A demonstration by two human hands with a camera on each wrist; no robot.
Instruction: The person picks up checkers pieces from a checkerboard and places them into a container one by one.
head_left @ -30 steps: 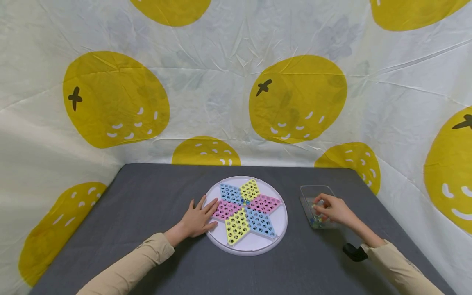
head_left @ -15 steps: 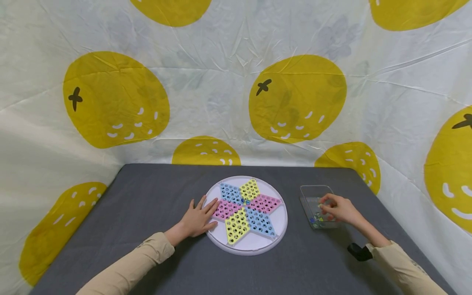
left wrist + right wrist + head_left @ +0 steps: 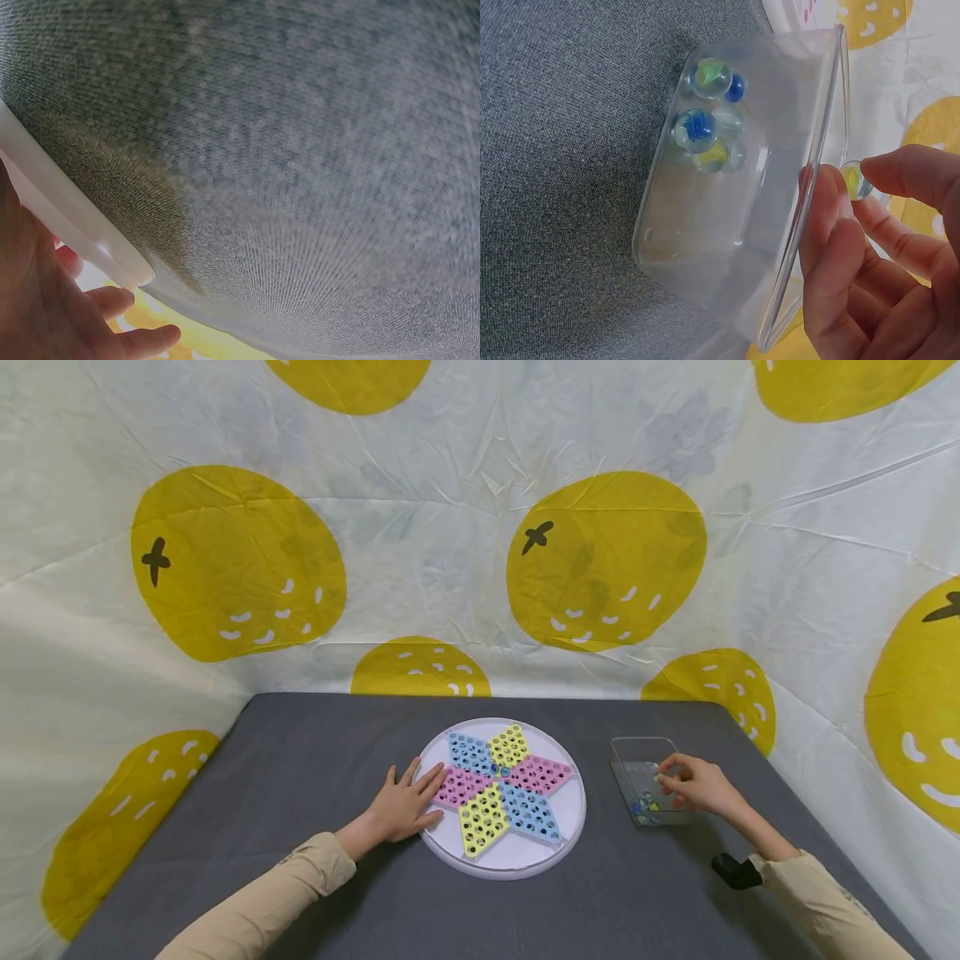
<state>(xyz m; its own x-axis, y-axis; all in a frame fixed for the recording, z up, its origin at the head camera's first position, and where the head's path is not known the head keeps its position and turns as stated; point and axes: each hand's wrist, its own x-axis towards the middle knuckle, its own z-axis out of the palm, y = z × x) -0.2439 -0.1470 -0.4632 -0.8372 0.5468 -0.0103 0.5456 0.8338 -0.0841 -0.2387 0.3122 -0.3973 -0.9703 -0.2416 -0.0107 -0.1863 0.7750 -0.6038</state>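
Note:
A round white Chinese checkers board (image 3: 517, 860) with pink, blue and yellow star points lies on the table. My left hand (image 3: 401, 804) rests on its left edge, fingers spread. A few blue marbles (image 3: 504, 772) sit near the board's centre. To the right, my right hand (image 3: 701, 787) is over the near right side of a clear plastic box (image 3: 712, 225). Thumb and fingertips pinch a clear marble with a yellow swirl (image 3: 853, 180) at the box's rim in the right wrist view. Several marbles (image 3: 696, 131) lie together on the box's floor.
A dark grey cloth (image 3: 322, 743) covers the table. Behind and at the sides hangs a white curtain (image 3: 427, 552) with yellow fruit prints. A black wrist device (image 3: 737, 871) sits below my right sleeve.
My right hand has moved a little to the right and up inside the box, with a marble now visible between its fingertips. My left hand has stayed on the board.

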